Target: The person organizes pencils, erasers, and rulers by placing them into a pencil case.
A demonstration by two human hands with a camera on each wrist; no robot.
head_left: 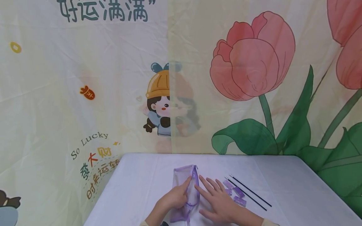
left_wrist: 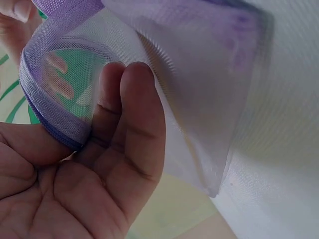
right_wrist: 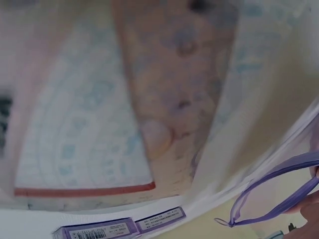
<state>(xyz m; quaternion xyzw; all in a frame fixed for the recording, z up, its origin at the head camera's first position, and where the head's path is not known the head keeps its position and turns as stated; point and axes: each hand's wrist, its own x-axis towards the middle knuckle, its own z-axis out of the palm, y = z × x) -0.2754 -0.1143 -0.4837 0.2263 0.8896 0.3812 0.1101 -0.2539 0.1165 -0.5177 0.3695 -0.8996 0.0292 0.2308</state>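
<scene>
A see-through purple mesh pouch [head_left: 181, 216] with a zipped edge stands upright over the table. My left hand [head_left: 177, 197] grips it; in the left wrist view its zip band [left_wrist: 60, 122] passes between thumb and fingers, and the mouth gapes. To the right of the pouch, my right hand [head_left: 219, 201] has its fingers straight and spread, with the fingertips close to the zip edge. Very near the right wrist camera is a blurred clear sheet with a white fan-shaped print [right_wrist: 84, 149] and a red lower edge. The right palm is hidden.
Several small purple labelled boxes [head_left: 239, 201] lie to the right of my right hand. Two thin black pencil-like sticks [head_left: 251, 190] lie slantwise beside them on the white table [head_left: 297, 182]. Behind the table hangs a printed cloth [head_left: 192, 40].
</scene>
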